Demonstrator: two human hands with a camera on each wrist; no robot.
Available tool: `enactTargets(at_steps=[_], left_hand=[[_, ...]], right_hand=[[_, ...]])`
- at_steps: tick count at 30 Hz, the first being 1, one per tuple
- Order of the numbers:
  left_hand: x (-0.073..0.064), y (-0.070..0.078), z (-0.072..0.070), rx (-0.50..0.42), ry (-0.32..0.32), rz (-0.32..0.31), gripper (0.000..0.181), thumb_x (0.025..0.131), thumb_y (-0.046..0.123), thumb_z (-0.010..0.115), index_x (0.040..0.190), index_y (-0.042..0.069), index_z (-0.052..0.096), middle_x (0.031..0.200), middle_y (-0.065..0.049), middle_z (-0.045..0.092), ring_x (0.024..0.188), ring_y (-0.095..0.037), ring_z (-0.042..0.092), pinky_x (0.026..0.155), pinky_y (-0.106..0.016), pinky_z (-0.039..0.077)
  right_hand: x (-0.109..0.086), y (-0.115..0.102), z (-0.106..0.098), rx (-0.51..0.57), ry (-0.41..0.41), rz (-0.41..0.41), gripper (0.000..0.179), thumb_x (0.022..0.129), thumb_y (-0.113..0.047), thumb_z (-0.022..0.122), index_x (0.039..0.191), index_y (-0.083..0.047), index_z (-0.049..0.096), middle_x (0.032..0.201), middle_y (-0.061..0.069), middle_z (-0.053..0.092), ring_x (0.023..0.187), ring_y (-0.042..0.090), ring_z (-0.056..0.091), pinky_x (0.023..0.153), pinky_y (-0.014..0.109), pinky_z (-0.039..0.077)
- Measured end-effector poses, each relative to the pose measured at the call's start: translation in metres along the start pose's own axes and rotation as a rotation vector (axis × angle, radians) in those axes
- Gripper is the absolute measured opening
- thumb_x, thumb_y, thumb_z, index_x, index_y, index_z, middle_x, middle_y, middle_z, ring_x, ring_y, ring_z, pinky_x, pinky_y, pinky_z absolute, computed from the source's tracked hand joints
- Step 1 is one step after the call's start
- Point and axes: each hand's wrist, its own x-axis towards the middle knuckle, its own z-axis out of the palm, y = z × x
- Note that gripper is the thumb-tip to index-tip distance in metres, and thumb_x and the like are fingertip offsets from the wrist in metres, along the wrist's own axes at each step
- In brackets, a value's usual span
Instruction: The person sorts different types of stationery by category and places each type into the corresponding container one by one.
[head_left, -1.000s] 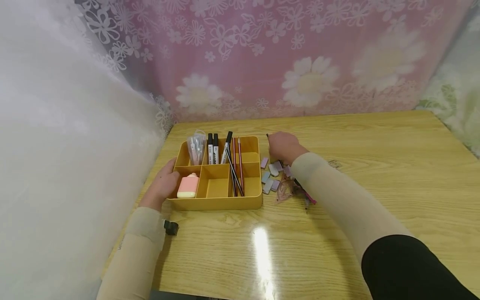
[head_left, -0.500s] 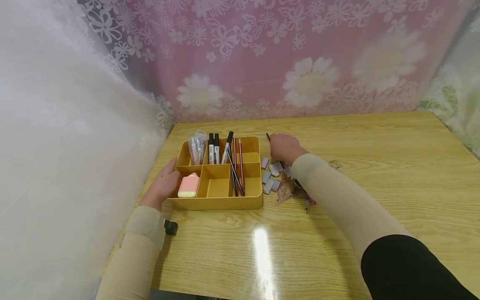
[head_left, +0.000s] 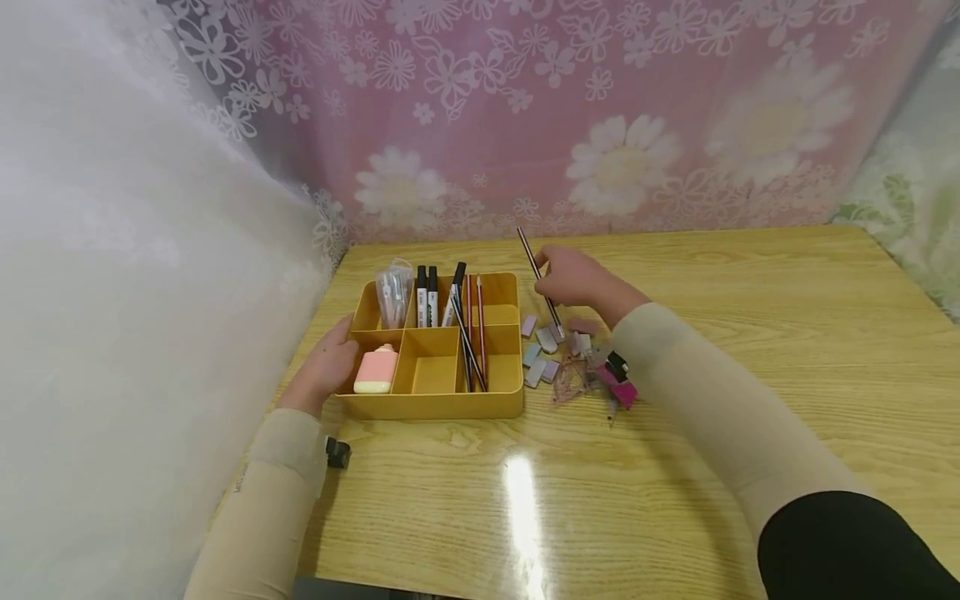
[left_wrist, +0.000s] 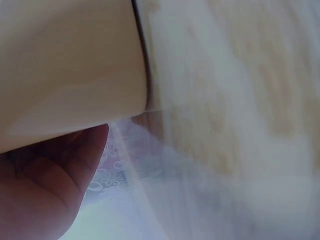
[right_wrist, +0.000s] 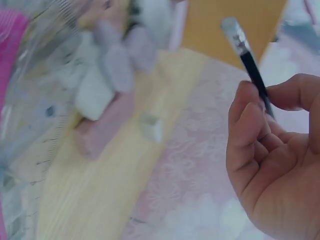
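My right hand [head_left: 581, 279] pinches a dark pencil [head_left: 527, 250] between thumb and fingers, above the table just right of a yellow organizer box [head_left: 431, 407]. The pencil is tilted; in the right wrist view its silver ferrule and whitish eraser [right_wrist: 230, 25] point away from the hand. My left hand [head_left: 328, 367] grips the box's left wall; the left wrist view shows its fingers [left_wrist: 55, 175] against the wall, partly hidden. In the box are a pink-and-cream bottle [head_left: 377, 371], several black-capped markers [head_left: 432, 304], a clear pouch [head_left: 393, 296] and several pencils [head_left: 482, 337].
Right of the box lie several small erasers [head_left: 536, 372], clear rulers [head_left: 572, 379] and a magenta item [head_left: 625, 392] in clear plastic. The wooden table [head_left: 420, 500] reaches a floral curtain [head_left: 525, 150] behind and a white sheet [head_left: 150, 292] at left.
My right hand has lifted the pencil and drawn slightly up and right, uncovering erasers and a black item beneath. The left hand has stayed on the box.
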Motion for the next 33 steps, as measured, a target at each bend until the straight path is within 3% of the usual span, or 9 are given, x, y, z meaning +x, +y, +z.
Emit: enactTargets(at_steps=[4, 7, 9, 15, 27, 33], left_hand=[[0.0, 0.001, -0.001, 0.013, -0.003, -0.003, 0.063, 0.102, 0.014, 0.028, 0.164, 0.014, 0.015, 0.164, -0.017, 0.025, 0.15, -0.04, 0.019, 0.117, -0.063, 0.015], [0.0, 0.001, -0.002, 0.015, -0.003, -0.014, 0.063, 0.103, 0.014, 0.028, 0.164, 0.014, 0.013, 0.165, -0.016, 0.023, 0.15, -0.04, 0.018, 0.118, -0.063, 0.014], [0.0, 0.001, -0.001, 0.014, -0.001, -0.019, 0.063, 0.103, 0.015, 0.028, 0.164, 0.014, 0.013, 0.165, -0.016, 0.023, 0.15, -0.039, 0.018, 0.118, -0.062, 0.014], [0.0, -0.001, 0.0, 0.012, 0.004, -0.02, 0.062, 0.103, 0.015, 0.028, 0.164, 0.014, 0.015, 0.164, -0.017, 0.025, 0.15, -0.039, 0.02, 0.118, -0.062, 0.015], [0.001, -0.004, 0.001, -0.002, 0.015, -0.012, 0.062, 0.102, 0.015, 0.029, 0.163, 0.015, 0.019, 0.162, -0.016, 0.029, 0.148, -0.039, 0.023, 0.117, -0.063, 0.016], [0.0, -0.002, 0.0, -0.008, 0.012, -0.006, 0.062, 0.102, 0.015, 0.029, 0.164, 0.016, 0.018, 0.163, -0.015, 0.028, 0.149, -0.039, 0.021, 0.117, -0.063, 0.016]], right_hand=[[-0.01, -0.007, -0.004, 0.205, 0.023, -0.019, 0.038, 0.095, -0.014, 0.053, 0.13, -0.002, 0.045, 0.1, 0.017, 0.062, 0.085, 0.042, 0.064, 0.068, 0.046, 0.053], [-0.017, -0.012, -0.005, 0.31, 0.045, -0.032, 0.037, 0.095, -0.014, 0.054, 0.128, -0.002, 0.043, 0.099, 0.018, 0.062, 0.081, 0.038, 0.063, 0.064, 0.041, 0.051], [-0.02, -0.016, -0.004, 0.361, 0.059, -0.052, 0.041, 0.095, -0.015, 0.055, 0.132, -0.003, 0.041, 0.096, 0.018, 0.063, 0.079, 0.034, 0.062, 0.063, 0.039, 0.051], [-0.03, -0.03, 0.005, 0.482, 0.052, -0.143, 0.058, 0.098, -0.013, 0.061, 0.149, -0.01, 0.033, 0.095, 0.019, 0.068, 0.081, 0.037, 0.067, 0.071, 0.049, 0.055], [-0.038, -0.045, 0.026, 0.452, -0.05, -0.183, 0.027, 0.1, -0.011, 0.053, 0.122, 0.0, 0.042, 0.089, 0.018, 0.063, 0.082, 0.032, 0.068, 0.062, 0.039, 0.054], [-0.04, -0.048, 0.033, 0.431, -0.073, -0.158, 0.026, 0.097, -0.007, 0.048, 0.122, -0.003, 0.043, 0.089, 0.017, 0.061, 0.08, 0.035, 0.067, 0.06, 0.039, 0.049]])
